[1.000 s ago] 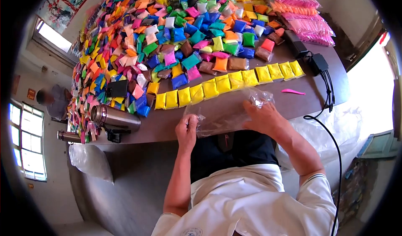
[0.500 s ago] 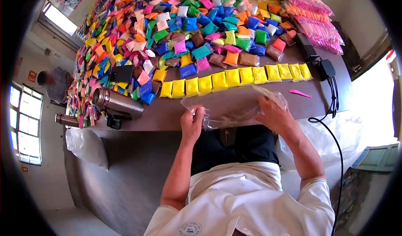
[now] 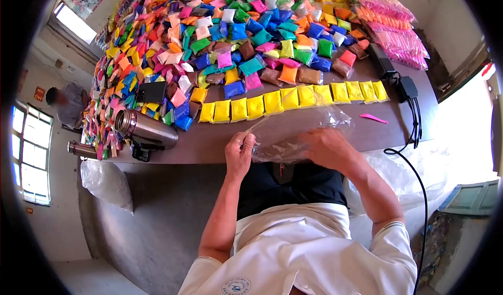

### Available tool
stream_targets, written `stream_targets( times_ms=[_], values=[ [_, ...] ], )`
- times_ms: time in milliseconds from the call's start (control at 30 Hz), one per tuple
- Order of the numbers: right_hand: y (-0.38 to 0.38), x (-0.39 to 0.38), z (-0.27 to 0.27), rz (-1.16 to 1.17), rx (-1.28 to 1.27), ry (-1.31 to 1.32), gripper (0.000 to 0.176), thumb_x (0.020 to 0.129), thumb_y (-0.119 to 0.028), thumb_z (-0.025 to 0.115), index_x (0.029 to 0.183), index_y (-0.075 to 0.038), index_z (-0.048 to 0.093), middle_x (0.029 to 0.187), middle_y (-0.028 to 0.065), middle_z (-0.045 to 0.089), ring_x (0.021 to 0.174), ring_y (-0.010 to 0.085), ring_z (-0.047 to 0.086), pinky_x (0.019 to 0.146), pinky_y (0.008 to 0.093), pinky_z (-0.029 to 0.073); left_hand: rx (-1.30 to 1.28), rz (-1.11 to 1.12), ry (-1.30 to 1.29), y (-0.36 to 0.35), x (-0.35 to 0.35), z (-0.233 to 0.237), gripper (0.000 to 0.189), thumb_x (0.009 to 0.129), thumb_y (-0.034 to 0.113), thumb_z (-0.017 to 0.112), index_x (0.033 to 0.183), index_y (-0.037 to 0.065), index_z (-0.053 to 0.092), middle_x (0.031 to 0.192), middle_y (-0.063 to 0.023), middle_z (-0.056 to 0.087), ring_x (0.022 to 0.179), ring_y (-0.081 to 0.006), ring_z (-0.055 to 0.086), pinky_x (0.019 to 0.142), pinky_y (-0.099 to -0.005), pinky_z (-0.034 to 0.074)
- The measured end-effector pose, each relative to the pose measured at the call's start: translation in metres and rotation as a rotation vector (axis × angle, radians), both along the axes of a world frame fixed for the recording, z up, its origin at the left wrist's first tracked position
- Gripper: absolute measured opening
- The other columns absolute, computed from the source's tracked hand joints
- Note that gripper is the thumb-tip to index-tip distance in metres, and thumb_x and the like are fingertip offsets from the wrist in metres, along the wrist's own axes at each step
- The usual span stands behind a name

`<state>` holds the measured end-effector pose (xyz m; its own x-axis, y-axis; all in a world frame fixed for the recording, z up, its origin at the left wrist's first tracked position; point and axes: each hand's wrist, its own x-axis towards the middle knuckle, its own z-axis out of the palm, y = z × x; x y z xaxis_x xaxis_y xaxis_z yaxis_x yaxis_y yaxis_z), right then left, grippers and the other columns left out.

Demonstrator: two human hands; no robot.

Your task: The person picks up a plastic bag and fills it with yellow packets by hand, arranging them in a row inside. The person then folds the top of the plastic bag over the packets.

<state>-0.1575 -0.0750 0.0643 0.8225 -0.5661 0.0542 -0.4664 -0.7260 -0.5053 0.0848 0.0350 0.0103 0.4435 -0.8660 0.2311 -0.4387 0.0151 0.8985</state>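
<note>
A clear plastic bag (image 3: 283,135) is spread over the table's near edge, its upper part overlapping a row of yellow packets (image 3: 255,107). My left hand (image 3: 240,151) pinches the bag's left side between thumb and fingers. At the bag's right side is my right hand (image 3: 327,147), its fingers pointing left and partly behind or inside the film; how far they are spread is blurred. To the right of the bag lies a pink plastic tool (image 3: 373,118).
Many coloured packets (image 3: 209,33) are heaped across the table (image 3: 204,144). A steel flask (image 3: 146,129) and black phone (image 3: 152,92) lie left. Pink bundles (image 3: 393,33), black adapters (image 3: 406,88) and a cable stand right. A person (image 3: 68,104) is far left.
My right hand has moved left and slightly down along the bag. The film has opened out upward and now overlaps the middle of the yellow row. My left hand stays nearly in place.
</note>
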Motion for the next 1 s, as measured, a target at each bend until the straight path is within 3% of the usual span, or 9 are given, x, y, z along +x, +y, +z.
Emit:
stream_targets(
  times_ms=[67,133,333,467,767,867,1000],
  values=[
    [0.006,0.018,-0.005,0.118,-0.001,-0.114,0.035,0.078,-0.021,0.071,0.107,-0.006,0.06,0.095,0.0183,0.064,0.09,0.0398,0.063,0.08,0.0478,0.051,0.0,0.005,0.002,0.001,-0.001,0.001,0.03,0.097,0.028,0.059,0.092,0.0,0.065,0.082,-0.0079,0.064,0.076,-0.0166,0.061,0.07,-0.0298,0.048],
    [0.012,0.04,-0.005,0.18,0.08,0.027,0.036,0.079,-0.023,0.07,0.112,-0.011,0.062,0.092,0.0177,0.064,0.09,0.0391,0.064,0.078,0.0483,0.051,-0.001,0.009,0.003,0.001,0.0,0.0,0.03,0.097,0.029,0.059,0.092,0.0,0.065,0.082,-0.0079,0.064,0.076,-0.0166,0.061,0.07,-0.0299,0.048],
    [0.025,0.073,-0.014,0.207,-0.001,0.012,0.039,0.082,-0.028,0.07,0.118,-0.017,0.062,0.098,0.0189,0.061,0.09,0.0384,0.064,0.076,0.0492,0.05,-0.009,-0.002,0.0,0.002,0.003,-0.002,0.027,0.096,0.027,0.061,0.092,0.001,0.064,0.083,-0.0082,0.065,0.077,-0.0175,0.061,0.071,-0.0296,0.049],
    [0.03,0.074,-0.015,0.157,0.004,-0.031,0.031,0.079,-0.026,0.07,0.106,-0.011,0.065,0.1,0.02,0.062,0.088,0.0388,0.064,0.073,0.0486,0.052,-0.059,-0.046,-0.066,0.003,0.004,-0.001,0.025,0.092,0.026,0.066,0.09,0.001,0.064,0.086,-0.0079,0.065,0.08,-0.0181,0.062,0.072,-0.0303,0.049],
    [0.031,0.066,-0.006,0.105,0.023,-0.126,0.033,0.082,-0.027,0.066,0.109,-0.01,0.062,0.097,0.0198,0.064,0.088,0.0378,0.065,0.075,0.0498,0.051,-0.069,-0.032,-0.076,0.002,0.0,0.004,0.026,0.091,0.027,0.068,0.09,0.001,0.063,0.085,-0.0079,0.064,0.078,-0.0187,0.062,0.072,-0.0303,0.05],
    [0.02,0.046,0.005,0.057,0.095,0.029,0.04,0.082,-0.026,0.068,0.119,-0.013,0.059,0.103,0.0199,0.064,0.095,0.0397,0.063,0.081,0.0488,0.05,-0.041,-0.024,-0.068,0.002,-0.001,0.005,0.026,0.091,0.027,0.067,0.09,0.001,0.064,0.084,-0.008,0.065,0.076,-0.0183,0.062,0.07,-0.0303,0.05],
    [0.002,0.011,0.01,-0.135,0.07,-0.014,0.042,0.082,-0.023,0.069,0.119,-0.005,0.058,0.103,0.0213,0.065,0.096,0.04,0.063,0.084,0.0479,0.05,-0.048,-0.008,-0.078,0.001,-0.001,-0.002,0.026,0.092,0.026,0.067,0.089,0.001,0.065,0.083,-0.0084,0.065,0.075,-0.0175,0.063,0.069,-0.0298,0.05]
  ],
)
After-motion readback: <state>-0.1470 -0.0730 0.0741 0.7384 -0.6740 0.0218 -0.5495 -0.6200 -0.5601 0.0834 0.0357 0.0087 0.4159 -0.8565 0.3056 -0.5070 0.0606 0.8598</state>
